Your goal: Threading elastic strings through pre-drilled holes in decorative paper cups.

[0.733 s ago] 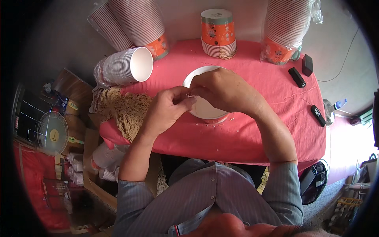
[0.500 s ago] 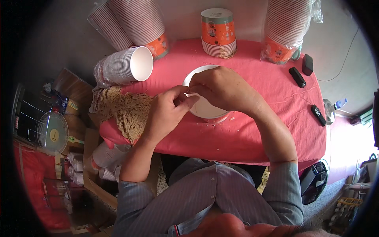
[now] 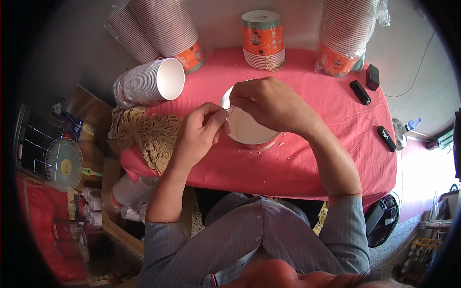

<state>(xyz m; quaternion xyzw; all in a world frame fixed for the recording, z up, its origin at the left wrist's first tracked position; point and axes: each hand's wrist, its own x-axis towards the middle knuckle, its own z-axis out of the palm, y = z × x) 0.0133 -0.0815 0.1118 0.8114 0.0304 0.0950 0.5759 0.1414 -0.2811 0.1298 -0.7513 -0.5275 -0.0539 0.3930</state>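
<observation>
Left hand [image 3: 199,133] pinches a thin strand [image 3: 231,114]; right hand [image 3: 276,108] overhangs the tub [image 3: 249,128], its grip hidden.

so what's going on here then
A person at a red-covered table is working with both bare hands above an open white tub. The left hand pinches something thin, too small to identify; the right hand is close beside it, its fingertips mostly hidden. Small white bits lie scattered near the tub, and a tan heap of strings lies to the left.
</observation>
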